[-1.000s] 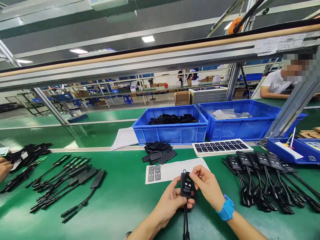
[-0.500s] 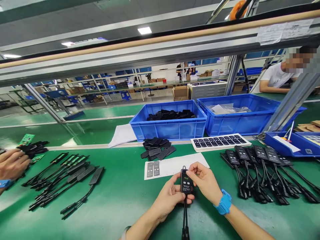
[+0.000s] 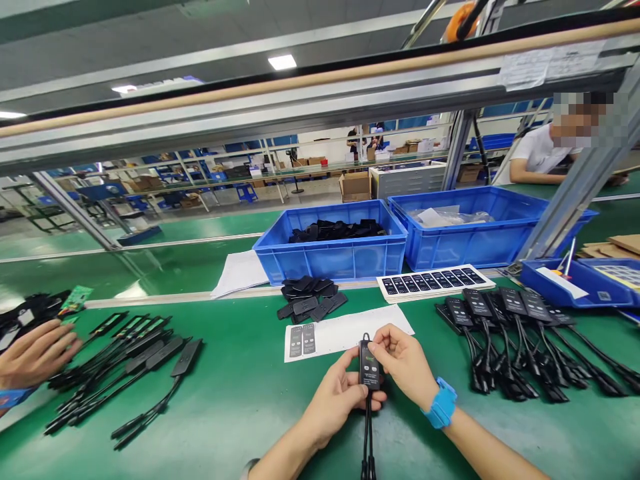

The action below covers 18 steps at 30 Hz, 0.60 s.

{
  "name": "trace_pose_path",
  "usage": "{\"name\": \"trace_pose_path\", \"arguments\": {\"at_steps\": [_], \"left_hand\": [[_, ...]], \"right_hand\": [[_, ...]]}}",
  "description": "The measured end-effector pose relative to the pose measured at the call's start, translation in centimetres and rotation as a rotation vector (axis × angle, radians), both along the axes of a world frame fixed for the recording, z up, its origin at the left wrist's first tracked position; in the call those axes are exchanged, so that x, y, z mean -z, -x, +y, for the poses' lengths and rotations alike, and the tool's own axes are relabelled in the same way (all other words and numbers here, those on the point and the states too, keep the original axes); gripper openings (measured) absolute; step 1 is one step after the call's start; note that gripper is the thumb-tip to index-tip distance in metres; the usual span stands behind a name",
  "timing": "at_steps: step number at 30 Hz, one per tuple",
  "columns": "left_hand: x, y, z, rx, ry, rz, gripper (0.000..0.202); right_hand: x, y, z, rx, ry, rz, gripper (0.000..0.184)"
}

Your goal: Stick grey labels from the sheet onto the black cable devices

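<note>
A small black controller box with a printed label, a loop at its top and two cables hanging below is held upright in front of me. My left hand is closed around its left side and lower end. At the upper right edge of the label, my right hand is closed, its thumb pressed on the box's face and its other fingers curled. Just beyond lies a white label backing sheet with two labels at its left end. Behind that is a pile of black plastic covers.
Labelled controllers lie at right; unlabelled ones at left. A label sheet sits before two blue bins. A blue tray stands at right. A co-worker's hand is at far left; another person sits at upper right.
My right thumb still presses the label's upper right. The co-worker's hand at left has moved right and opened out. The whole view has shifted slightly.
</note>
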<state>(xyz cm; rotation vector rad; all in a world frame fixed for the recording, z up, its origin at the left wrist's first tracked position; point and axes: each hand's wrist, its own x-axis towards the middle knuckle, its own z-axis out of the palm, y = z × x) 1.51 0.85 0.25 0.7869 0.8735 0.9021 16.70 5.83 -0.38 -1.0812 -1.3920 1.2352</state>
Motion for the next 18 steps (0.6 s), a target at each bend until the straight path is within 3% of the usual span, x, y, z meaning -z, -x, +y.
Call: {"name": "trace_pose_path", "arguments": {"at_steps": [7, 12, 15, 18], "left_hand": [[0.2, -0.1, -0.1, 0.008, -0.012, 0.038, 0.074], [0.1, -0.1, 0.0, 0.022, -0.047, 0.051, 0.064], [0.2, -0.3, 0.2, -0.007, -0.041, 0.027, 0.059], [1.5, -0.7, 0.7, -0.054, -0.037, -0.037, 0.057]], "right_hand": [[0.4, 0.0, -0.2, 0.024, 0.007, -0.024, 0.019], [0.5, 0.1, 0.1, 0.068, -0.040, -0.116, 0.018], [0.9, -0.2, 0.4, 0.087, -0.074, -0.191, 0.029], [2.5, -0.6, 0.1, 0.034, -0.041, -0.224, 0.038]]}}
